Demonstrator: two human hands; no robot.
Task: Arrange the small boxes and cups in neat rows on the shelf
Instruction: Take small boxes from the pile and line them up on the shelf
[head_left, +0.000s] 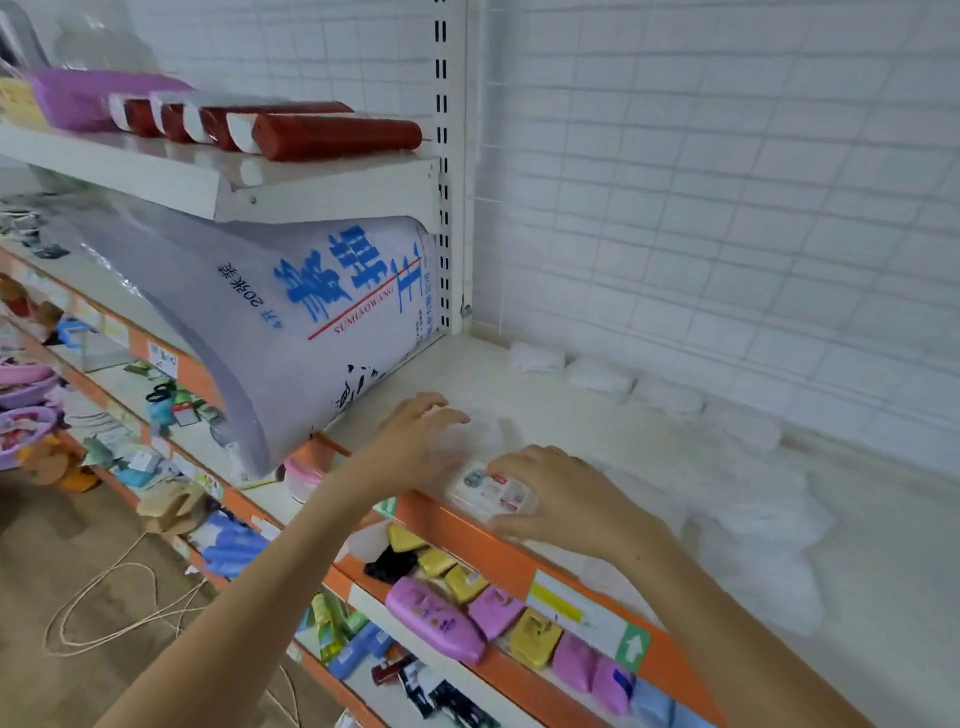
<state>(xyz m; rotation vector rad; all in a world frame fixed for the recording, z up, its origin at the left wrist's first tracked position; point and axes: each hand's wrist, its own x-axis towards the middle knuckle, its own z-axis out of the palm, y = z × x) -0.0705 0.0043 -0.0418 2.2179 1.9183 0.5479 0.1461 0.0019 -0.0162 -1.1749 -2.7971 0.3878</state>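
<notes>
A small clear box with a printed label lies at the front edge of the cream shelf, just above the orange price rail. My right hand covers its right side with fingers curled round it. My left hand rests on a clear, pale item just behind the box, with bent fingers; what that item is stays blurred. A row of small white packs runs along the back of the shelf by the wire grid.
A big white bag with blue print leans over the shelf's left end. White soft packs crowd the right side. The shelf below holds purple and yellow soap packs. Red rolls lie on the upper shelf.
</notes>
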